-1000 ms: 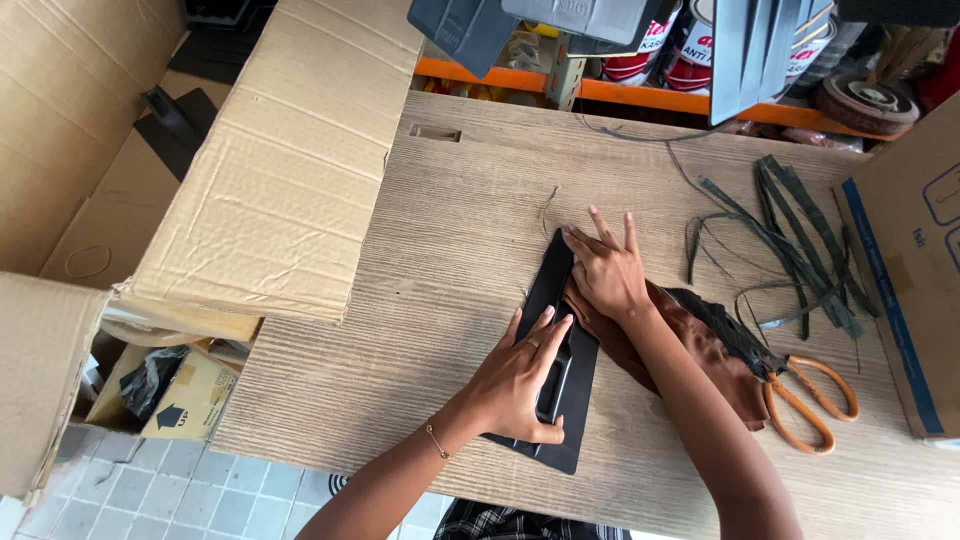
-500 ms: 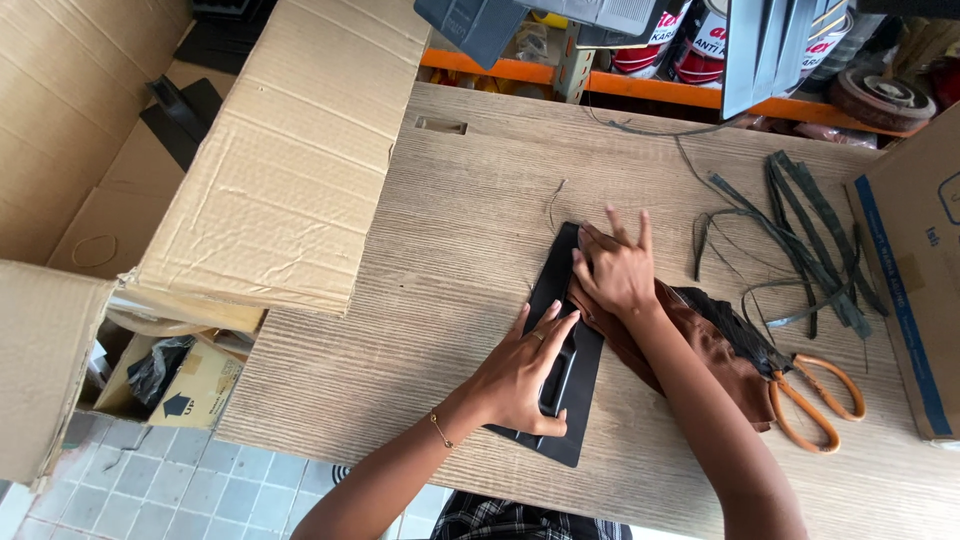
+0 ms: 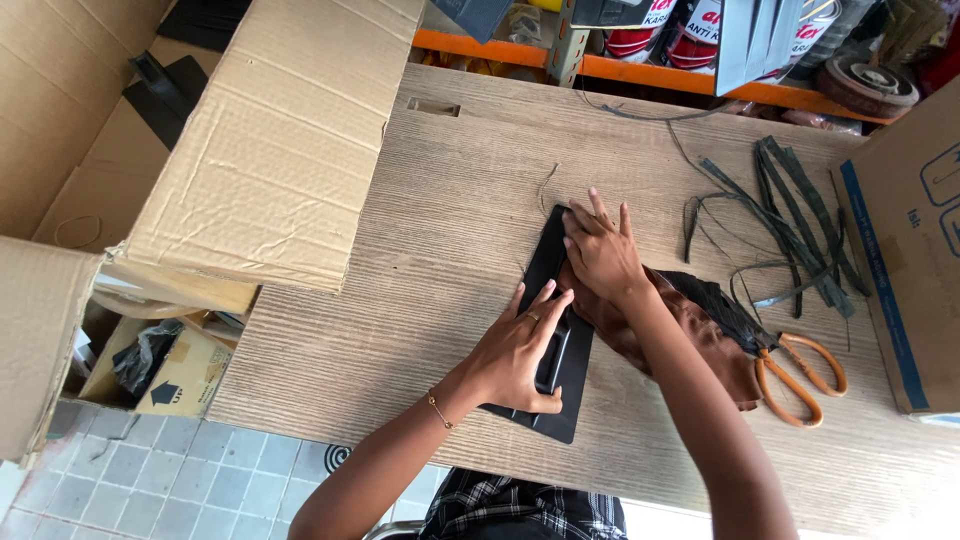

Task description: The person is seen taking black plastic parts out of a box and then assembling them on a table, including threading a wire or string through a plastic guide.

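The left hand (image 3: 520, 350) and right hand (image 3: 600, 252) cover the middle and upper end of the black flat piece (image 3: 570, 385), so what lies under the palms cannot be told. The brown leather piece (image 3: 700, 330) runs partly beneath the right forearm. The scissors (image 3: 800, 375) show only orange handles; the blades are hidden under the leather. At the right edge the cardboard box (image 3: 905, 260) is cut off, as are the cans (image 3: 690, 25) at the top.
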